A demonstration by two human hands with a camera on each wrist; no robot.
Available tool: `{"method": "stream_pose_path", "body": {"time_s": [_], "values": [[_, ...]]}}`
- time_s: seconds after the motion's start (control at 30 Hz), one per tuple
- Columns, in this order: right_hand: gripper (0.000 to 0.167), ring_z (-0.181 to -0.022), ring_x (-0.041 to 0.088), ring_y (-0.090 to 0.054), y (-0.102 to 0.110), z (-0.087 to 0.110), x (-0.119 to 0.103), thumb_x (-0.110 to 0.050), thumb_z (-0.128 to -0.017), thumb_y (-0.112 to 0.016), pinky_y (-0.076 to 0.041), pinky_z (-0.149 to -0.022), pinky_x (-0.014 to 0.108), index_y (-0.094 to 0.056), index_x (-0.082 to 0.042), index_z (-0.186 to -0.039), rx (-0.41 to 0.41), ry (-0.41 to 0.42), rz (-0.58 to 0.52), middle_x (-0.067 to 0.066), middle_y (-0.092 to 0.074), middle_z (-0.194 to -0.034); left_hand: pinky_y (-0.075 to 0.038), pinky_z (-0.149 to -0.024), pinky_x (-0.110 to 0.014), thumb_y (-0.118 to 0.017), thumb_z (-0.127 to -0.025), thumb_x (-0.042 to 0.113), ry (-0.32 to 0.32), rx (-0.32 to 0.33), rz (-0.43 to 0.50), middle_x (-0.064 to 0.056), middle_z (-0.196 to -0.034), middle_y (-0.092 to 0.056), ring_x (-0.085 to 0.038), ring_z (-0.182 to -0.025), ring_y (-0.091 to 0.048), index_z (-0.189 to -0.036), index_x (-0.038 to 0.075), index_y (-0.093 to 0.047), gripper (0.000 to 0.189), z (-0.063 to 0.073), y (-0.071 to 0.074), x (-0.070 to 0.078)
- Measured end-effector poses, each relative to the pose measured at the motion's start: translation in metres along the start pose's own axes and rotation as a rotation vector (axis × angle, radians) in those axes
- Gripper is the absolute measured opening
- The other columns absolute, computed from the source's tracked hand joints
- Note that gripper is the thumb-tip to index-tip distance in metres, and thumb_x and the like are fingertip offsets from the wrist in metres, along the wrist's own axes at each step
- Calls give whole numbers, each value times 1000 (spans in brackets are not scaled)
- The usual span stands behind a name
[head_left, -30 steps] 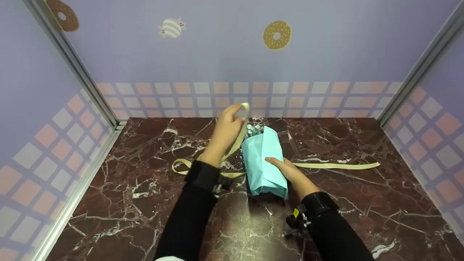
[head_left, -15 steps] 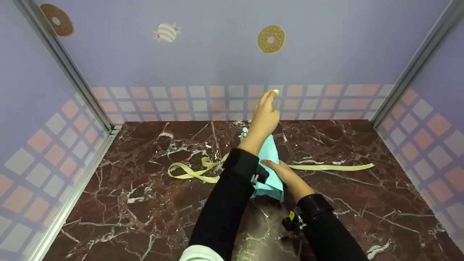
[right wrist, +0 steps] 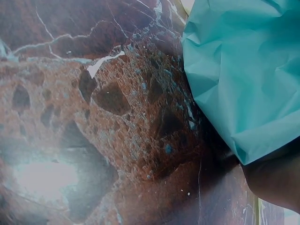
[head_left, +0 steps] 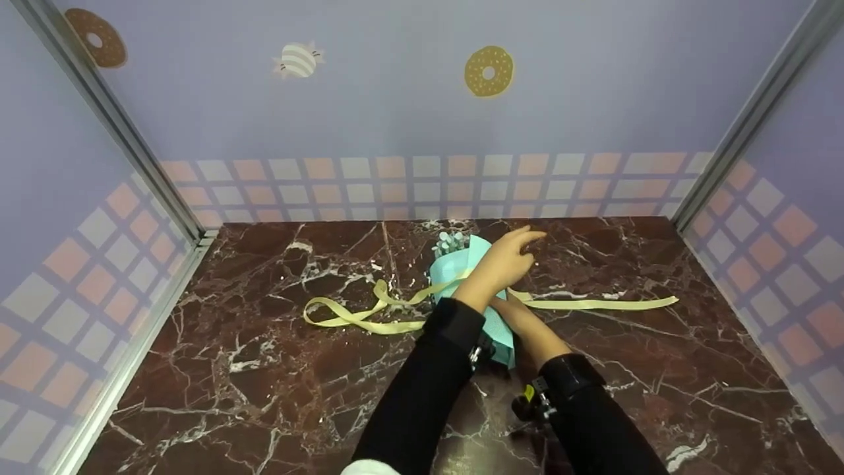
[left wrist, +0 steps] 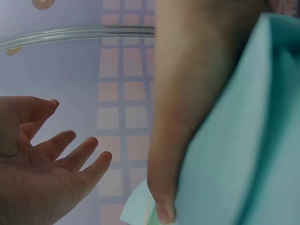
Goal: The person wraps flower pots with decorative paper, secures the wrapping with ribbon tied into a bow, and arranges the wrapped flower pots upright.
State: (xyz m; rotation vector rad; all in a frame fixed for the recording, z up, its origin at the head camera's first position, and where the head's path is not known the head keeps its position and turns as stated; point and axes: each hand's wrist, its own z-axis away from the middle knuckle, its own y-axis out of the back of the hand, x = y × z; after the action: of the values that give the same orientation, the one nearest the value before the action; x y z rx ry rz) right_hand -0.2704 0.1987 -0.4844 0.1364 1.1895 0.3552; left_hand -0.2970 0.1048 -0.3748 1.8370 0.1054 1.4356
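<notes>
A bundle wrapped in light turquoise paper (head_left: 452, 267) lies on the table, with a cluster of small pale tips (head_left: 450, 243) showing at its far end. My right hand (head_left: 524, 323) grips the wrapping from the right side; in the left wrist view its thumb lies along the paper (left wrist: 234, 140). A pale yellow ribbon (head_left: 428, 290) crosses over the wrapping and runs under my left hand (head_left: 504, 264). That hand is above the bundle's right edge, and the left wrist view shows its fingers (left wrist: 96, 168) apart with nothing between them. My left forearm hides part of the paper.
Looped ribbon lies left of the bundle, and a straight ribbon tail (head_left: 600, 304) stretches to the right. The dark red marbled table (head_left: 264, 369) ends at a patterned lilac wall (head_left: 382, 105) behind, with side walls left and right.
My left hand has carried the ribbon's raised end from the left over the bundle to the right, come down and let go. The ribbon now lies across the paper; the right hand stays put.
</notes>
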Motion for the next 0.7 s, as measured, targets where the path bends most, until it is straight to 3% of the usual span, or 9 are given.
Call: {"method": "stream_pose_path", "body": {"time_s": [0.03, 0.13, 0.33, 0.43, 0.57, 0.7], "values": [[97, -146, 37, 5, 0, 0, 0, -54, -95, -52, -8, -115, 59, 6, -4, -155, -6, 10, -3, 20, 9, -160, -42, -78, -26, -45, -101, 6, -2, 25, -24, -3, -155, -34, -19, -135, -41, -145, 20, -48, 46, 4, 0, -3], [94, -146, 37, -4, 0, 0, 0, -53, -95, -51, -13, -114, 59, 1, -5, -156, -19, 38, -14, 20, -1, -161, -41, -99, -28, -47, -102, 9, 33, 118, -78, -5, -145, -47, -20, -129, -48, -142, 18, -51, 42, 18, 2, -11], [81, -135, 35, -36, -1, -2, -2, -49, -97, -50, -31, -109, 50, -18, -3, -155, -36, 61, -77, 21, -30, -152, -40, -105, -37, -52, -100, 12, 154, 293, -196, -6, -141, -51, -24, -129, -48, -142, 13, -51, 41, 53, 0, -33], [79, -135, 35, -35, 0, -3, -4, -45, -97, -51, -30, -110, 49, -19, -1, -155, -25, 56, -79, 22, -28, -153, -35, -109, -43, -57, -100, 20, 151, 285, -301, -9, -145, -47, -28, -133, -43, -145, 7, -46, 48, 65, -7, -42], [86, -145, 38, -13, 4, -2, -5, -47, -96, -51, -16, -114, 56, -10, 1, -155, -23, 26, -26, 23, -8, -159, -21, -115, -50, -59, -99, 32, 124, 200, -398, -9, -154, -34, -29, -142, -28, -151, 5, -34, 64, 72, -19, -49], [87, -146, 37, -5, 5, -1, -5, -49, -96, -51, -12, -114, 58, -8, -1, -156, -34, 23, -16, 22, -2, -160, -16, -117, -51, -52, -100, 42, 176, 144, -472, -4, -159, -25, -24, -146, -17, -154, 11, -30, 66, 75, -28, -51]]}}
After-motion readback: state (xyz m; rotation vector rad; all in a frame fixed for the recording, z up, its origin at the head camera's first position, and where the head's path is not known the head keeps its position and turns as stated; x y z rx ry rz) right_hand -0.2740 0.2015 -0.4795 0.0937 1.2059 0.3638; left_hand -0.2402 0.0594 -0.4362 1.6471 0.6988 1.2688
